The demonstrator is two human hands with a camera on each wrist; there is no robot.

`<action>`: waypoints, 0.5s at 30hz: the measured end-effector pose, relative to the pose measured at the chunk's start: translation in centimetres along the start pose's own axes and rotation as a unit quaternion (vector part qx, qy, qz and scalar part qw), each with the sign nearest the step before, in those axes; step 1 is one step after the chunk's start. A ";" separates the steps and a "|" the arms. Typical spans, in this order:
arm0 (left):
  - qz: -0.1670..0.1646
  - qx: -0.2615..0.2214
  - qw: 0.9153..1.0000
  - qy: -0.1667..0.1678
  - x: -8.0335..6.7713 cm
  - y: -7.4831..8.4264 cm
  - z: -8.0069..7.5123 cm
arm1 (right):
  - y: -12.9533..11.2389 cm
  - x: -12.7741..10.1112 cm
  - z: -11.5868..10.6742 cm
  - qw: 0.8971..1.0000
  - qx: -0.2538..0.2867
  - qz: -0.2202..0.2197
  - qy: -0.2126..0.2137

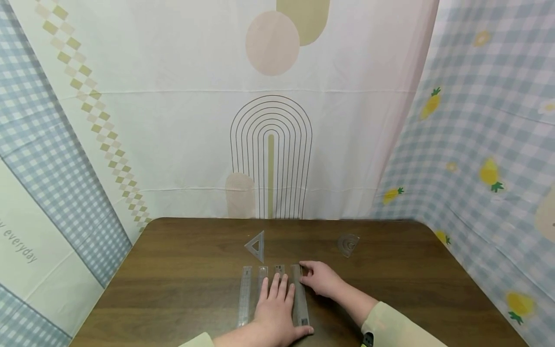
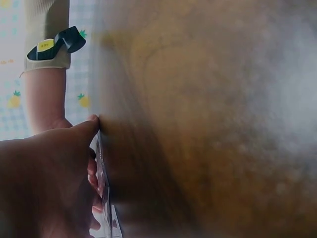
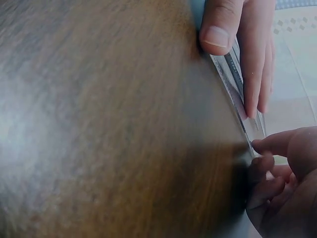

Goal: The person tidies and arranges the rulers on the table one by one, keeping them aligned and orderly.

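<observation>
Head view gives me four clear rulers (image 1: 244, 295) lying side by side near the front middle of the dark wood table (image 1: 173, 279), long edges running away from me. My left hand (image 1: 277, 308) lies flat across the middle two with its fingers straight and relaxed, thumb against the rightmost ruler (image 1: 299, 299). My right hand (image 1: 323, 279) sits at that ruler's far end, its fingers curled and nipping the ruler's edge, which the right wrist view confirms. Beyond the rulers, a clear set square (image 1: 256, 245) lies apart from them, and a small protractor (image 1: 348, 244) lies well off to the right. Open tabletop stretches left of the rulers and right of my right hand out to the rounded corners. Printed cloth backdrops (image 1: 173, 120) close in the table on three sides.
</observation>
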State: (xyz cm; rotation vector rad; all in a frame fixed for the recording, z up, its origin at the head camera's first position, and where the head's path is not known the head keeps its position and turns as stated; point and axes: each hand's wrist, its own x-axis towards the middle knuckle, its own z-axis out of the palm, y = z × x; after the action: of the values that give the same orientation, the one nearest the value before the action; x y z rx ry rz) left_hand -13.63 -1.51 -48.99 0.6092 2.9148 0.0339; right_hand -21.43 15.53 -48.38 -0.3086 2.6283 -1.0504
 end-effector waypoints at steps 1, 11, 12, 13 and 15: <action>-0.001 -0.001 1.000 0.000 0.0 0.0 0.0 | 0.0 0.0 0.0 1.000 0.002 0.004 -0.005; 0.002 -0.003 1.000 0.001 -0.2 -0.1 0.0 | 0.3 -0.1 0.1 0.998 0.039 0.028 -0.027; 0.002 -0.001 1.000 0.000 -0.2 -0.1 -0.1 | 0.3 -0.2 0.1 0.998 0.039 0.030 -0.028; 0.002 0.001 1.000 -0.001 -0.2 -0.1 -0.1 | 0.3 -0.2 0.1 0.998 0.039 0.031 -0.028; 0.001 0.005 1.000 -0.004 -0.2 -0.1 -0.2 | 0.2 -0.2 0.1 0.998 0.037 0.033 -0.028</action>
State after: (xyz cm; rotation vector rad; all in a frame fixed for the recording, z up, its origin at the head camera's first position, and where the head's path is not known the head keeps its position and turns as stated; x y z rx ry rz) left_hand -13.49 -1.68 -48.78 0.6116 2.9078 0.0159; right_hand -21.20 15.71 -48.58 -0.2298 2.5251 -1.0991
